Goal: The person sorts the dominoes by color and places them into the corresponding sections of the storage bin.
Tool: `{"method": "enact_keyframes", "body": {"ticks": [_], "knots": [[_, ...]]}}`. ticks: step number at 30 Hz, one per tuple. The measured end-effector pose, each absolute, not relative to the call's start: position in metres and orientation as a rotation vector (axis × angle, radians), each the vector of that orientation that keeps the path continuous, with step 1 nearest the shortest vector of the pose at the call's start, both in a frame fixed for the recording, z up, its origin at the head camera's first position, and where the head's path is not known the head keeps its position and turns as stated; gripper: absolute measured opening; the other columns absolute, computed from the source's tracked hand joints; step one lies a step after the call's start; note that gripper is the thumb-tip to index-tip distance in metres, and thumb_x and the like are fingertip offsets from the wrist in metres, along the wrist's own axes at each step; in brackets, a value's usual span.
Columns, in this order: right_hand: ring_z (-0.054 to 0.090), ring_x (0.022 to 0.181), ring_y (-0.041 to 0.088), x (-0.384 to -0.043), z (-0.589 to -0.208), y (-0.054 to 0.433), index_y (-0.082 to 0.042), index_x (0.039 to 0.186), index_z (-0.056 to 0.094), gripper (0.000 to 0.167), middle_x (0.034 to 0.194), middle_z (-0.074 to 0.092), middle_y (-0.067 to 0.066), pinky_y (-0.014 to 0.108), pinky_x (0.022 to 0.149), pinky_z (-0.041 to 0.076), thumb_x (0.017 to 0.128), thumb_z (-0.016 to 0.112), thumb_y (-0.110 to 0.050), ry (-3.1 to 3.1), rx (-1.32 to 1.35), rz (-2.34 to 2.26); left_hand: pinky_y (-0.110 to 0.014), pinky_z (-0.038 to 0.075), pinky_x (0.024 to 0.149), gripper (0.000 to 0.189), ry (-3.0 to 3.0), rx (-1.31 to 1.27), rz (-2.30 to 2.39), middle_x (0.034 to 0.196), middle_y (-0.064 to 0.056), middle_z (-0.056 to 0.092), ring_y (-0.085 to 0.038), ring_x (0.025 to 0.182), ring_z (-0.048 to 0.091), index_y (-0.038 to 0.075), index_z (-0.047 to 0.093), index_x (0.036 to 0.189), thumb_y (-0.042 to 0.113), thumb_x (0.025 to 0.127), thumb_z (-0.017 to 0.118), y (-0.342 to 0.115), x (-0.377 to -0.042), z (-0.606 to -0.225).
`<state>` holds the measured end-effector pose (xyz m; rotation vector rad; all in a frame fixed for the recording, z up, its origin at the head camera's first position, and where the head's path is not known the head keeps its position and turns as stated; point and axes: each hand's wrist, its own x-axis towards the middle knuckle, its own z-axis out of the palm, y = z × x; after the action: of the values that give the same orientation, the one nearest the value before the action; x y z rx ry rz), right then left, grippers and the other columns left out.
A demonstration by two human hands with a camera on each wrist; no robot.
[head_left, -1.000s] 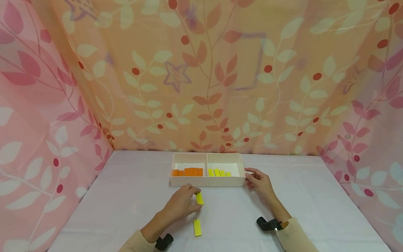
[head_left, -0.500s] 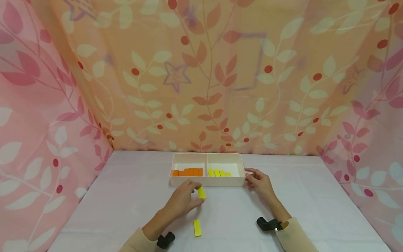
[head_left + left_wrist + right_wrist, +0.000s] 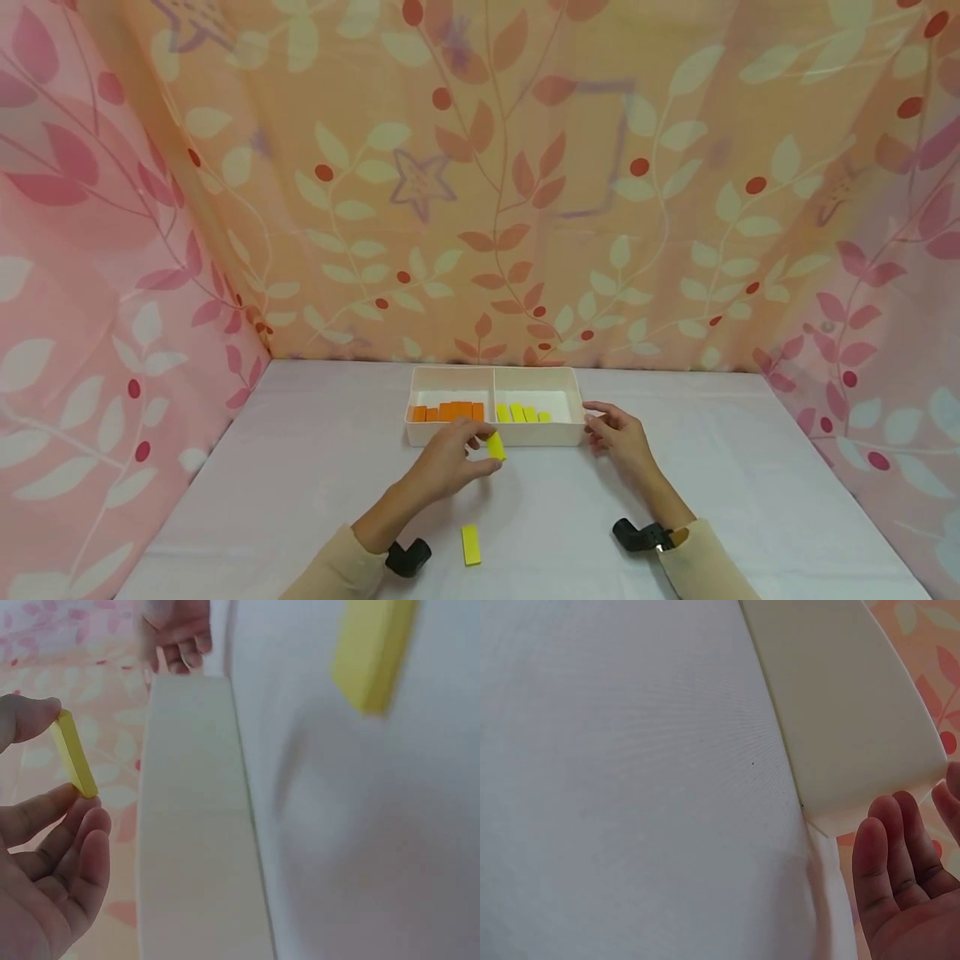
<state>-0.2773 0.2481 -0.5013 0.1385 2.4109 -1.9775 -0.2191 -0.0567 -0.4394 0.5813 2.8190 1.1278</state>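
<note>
My left hand (image 3: 448, 458) pinches a flat yellow block (image 3: 496, 446) by its ends, between thumb and fingertips. It is held just in front of the white two-compartment box (image 3: 540, 433); the left wrist view shows the same yellow block (image 3: 73, 754) tilted in the grasp, beside the box wall (image 3: 195, 810). Another yellow block (image 3: 470, 544) lies on the table nearer to me. At the box's right end is my right hand (image 3: 621, 435), its fingers (image 3: 871, 859) fairly straight against or very close to that end wall.
Several orange blocks (image 3: 461, 411) stand in the box's left compartment, and several yellow blocks (image 3: 517, 412) in the right one. White cloth (image 3: 315, 483) covers the table. A patterned curtain (image 3: 480, 250) hangs behind it, with pink curtain at both sides.
My left hand has moved forward and to the right with the yellow block, up to the box's front. The right hand and the block on the table have stayed put.
</note>
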Motion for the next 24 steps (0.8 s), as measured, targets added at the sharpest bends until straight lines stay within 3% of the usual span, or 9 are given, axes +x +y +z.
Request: {"method": "enact_keyframes", "body": {"ticks": [24], "knots": [[0.062,0.072,0.017,-0.277,-0.501,0.248,-0.004,0.13,0.058,0.038,0.083,0.064,0.001,0.027,0.063,0.055,0.096,0.062,-0.02,2.417,0.142,-1.958,-0.029,0.051,0.08,0.046,2.785,0.558,1.321,0.114,-0.003,0.063,-0.019,0.1,0.06,0.01,0.065,0.123,0.033,0.084,0.074,-0.029,-0.256,-0.43]]}}
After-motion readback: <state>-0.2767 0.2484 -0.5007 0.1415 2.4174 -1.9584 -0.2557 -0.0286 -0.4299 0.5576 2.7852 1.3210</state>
